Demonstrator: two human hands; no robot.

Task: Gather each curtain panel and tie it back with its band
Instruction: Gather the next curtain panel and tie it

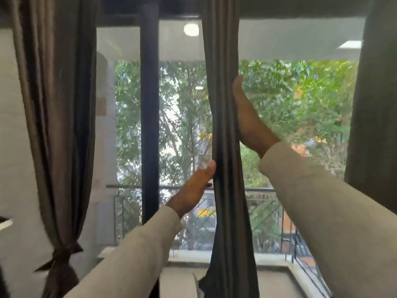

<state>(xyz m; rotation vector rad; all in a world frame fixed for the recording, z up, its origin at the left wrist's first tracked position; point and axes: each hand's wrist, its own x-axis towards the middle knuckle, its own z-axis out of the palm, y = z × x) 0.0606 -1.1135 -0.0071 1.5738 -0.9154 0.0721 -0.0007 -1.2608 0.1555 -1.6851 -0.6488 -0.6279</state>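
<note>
The middle curtain panel hangs as a narrow column straight ahead at twelve o'clock, pinched between the left hand and right hand — bare glass shows on both sides of it. Toward ten o'clock a dark window post bars the way, and beyond it at nine o'clock hangs the tied curtain, cinched by its band. At three o'clock another curtain closes off the edge.

Middle curtain panel hangs gathered between both hands. Left hand presses its left edge; right hand presses its right edge, higher. Left curtain panel is tied with band.
</note>
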